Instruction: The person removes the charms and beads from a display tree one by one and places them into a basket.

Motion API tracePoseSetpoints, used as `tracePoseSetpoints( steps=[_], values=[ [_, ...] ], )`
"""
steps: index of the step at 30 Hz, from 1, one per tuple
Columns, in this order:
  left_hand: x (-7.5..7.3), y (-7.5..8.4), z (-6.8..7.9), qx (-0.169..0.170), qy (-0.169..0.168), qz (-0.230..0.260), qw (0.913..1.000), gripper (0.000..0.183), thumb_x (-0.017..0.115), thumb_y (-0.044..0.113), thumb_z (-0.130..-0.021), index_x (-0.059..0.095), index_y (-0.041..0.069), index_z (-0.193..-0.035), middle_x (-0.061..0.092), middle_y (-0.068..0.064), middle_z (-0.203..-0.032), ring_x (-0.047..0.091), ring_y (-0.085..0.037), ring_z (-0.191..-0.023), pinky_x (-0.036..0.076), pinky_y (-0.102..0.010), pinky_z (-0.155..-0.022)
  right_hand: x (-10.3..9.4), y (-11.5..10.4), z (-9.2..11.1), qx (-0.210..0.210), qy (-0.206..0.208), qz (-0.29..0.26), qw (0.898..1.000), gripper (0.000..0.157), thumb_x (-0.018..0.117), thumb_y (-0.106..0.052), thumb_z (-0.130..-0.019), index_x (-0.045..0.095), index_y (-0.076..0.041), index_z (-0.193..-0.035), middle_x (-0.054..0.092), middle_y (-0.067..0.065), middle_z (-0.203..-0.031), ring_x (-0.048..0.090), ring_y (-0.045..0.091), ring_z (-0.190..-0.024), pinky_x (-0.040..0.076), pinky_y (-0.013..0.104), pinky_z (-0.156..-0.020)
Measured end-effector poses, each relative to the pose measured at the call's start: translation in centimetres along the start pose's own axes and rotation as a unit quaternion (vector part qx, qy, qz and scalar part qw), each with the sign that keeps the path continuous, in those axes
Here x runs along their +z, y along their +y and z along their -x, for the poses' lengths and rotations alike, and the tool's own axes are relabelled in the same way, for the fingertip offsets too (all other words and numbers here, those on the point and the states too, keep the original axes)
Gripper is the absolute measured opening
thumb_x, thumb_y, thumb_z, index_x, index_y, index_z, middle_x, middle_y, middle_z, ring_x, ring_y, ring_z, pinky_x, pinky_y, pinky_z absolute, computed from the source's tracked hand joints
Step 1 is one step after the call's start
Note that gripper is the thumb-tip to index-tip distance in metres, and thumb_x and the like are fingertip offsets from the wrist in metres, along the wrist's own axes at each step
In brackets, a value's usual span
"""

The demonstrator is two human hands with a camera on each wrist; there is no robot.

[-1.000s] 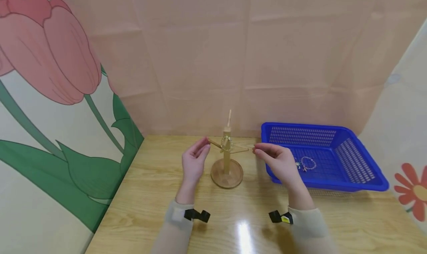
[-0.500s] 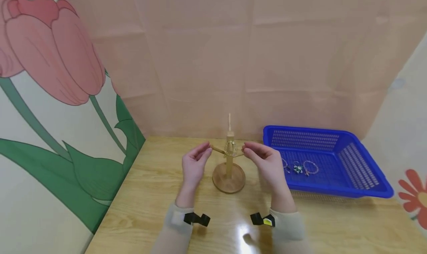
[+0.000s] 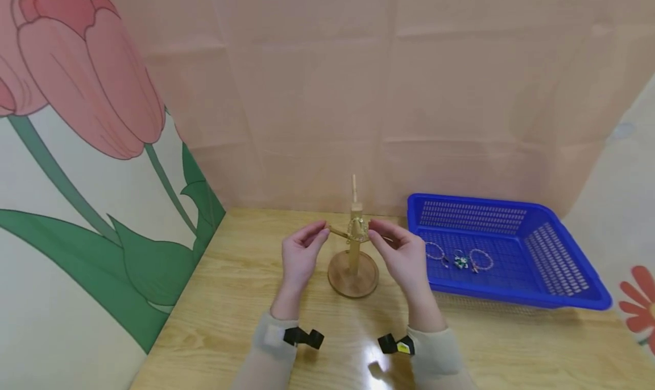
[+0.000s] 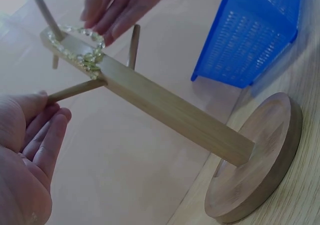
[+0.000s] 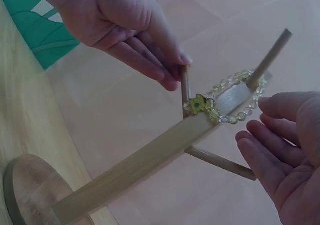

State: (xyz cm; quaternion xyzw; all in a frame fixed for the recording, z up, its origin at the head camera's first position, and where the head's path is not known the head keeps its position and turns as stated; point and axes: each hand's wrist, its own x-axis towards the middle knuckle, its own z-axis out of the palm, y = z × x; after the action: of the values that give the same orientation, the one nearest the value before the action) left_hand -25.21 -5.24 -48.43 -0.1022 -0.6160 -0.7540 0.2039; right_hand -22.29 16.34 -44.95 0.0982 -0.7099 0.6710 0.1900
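A wooden jewellery stand [image 4: 175, 115] stands upright, with a square post, thin pegs and a round base [image 3: 353, 276]. My left hand [image 3: 301, 253] pinches the tip of its left peg [image 4: 77, 91] between thumb and fingers. A bracelet of clear and yellow-green beads [image 5: 242, 116] lies against the upper post, its loop round the foot of an upper peg [image 5: 270, 57] in the wrist views. A yellow charm [image 5: 199, 104] sits at its lower end, close to the left peg. My right hand [image 3: 405, 256] pinches the bracelet's right edge; its fingertips are partly hidden.
A blue perforated basket [image 3: 512, 296] stands on the right of the wooden table [image 3: 230, 299]. Inside lie a beaded bracelet [image 3: 482, 259], a green-and-white trinket [image 3: 461, 261] and another bracelet [image 3: 435, 250]. A pink cloth [image 3: 317, 94] hangs behind.
My right hand has moved left, from beyond the right peg to the bracelet beside the post. My left hand stays at the left peg's tip. The head view has shifted slightly.
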Motion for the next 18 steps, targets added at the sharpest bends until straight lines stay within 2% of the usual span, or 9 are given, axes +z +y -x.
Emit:
tracePoseSetpoints(
  steps=[5,10,18],
  values=[
    [0.1,0.1,0.1,-0.004,-0.001,0.007,1.0,0.019,0.08,-0.007,-0.092,0.077,-0.013,-0.111,0.078,-0.024,-0.106,0.079,-0.014,-0.091,0.064,-0.028,-0.085,0.5,0.3,0.1,-0.015,0.005,0.009,1.0,0.024,0.082,-0.004,-0.096,0.079,0.003,-0.118,0.078,0.021,-0.115,0.074,0.005,-0.101,0.061,0.02,-0.086],
    [0.0,0.2,0.1,0.0,-0.006,0.01,0.9999,0.019,0.079,-0.007,-0.093,0.076,-0.014,-0.11,0.077,-0.027,-0.106,0.078,-0.01,-0.089,0.064,-0.028,-0.084,0.8,0.4,0.0,-0.023,0.004,0.028,0.999,0.022,0.081,-0.006,-0.097,0.08,0.001,-0.119,0.079,0.018,-0.114,0.076,0.011,-0.101,0.061,0.019,-0.084],
    [-0.2,0.4,0.0,-0.002,-0.019,0.011,0.9998,0.018,0.079,-0.007,-0.093,0.076,-0.015,-0.109,0.077,-0.029,-0.106,0.078,-0.01,-0.088,0.064,-0.028,-0.084,1.2,0.4,0.1,-0.052,0.019,0.039,0.998,0.019,0.08,0.0,-0.096,0.082,0.0,-0.116,0.08,0.016,-0.11,0.077,0.016,-0.098,0.061,0.018,-0.081]
  ],
)
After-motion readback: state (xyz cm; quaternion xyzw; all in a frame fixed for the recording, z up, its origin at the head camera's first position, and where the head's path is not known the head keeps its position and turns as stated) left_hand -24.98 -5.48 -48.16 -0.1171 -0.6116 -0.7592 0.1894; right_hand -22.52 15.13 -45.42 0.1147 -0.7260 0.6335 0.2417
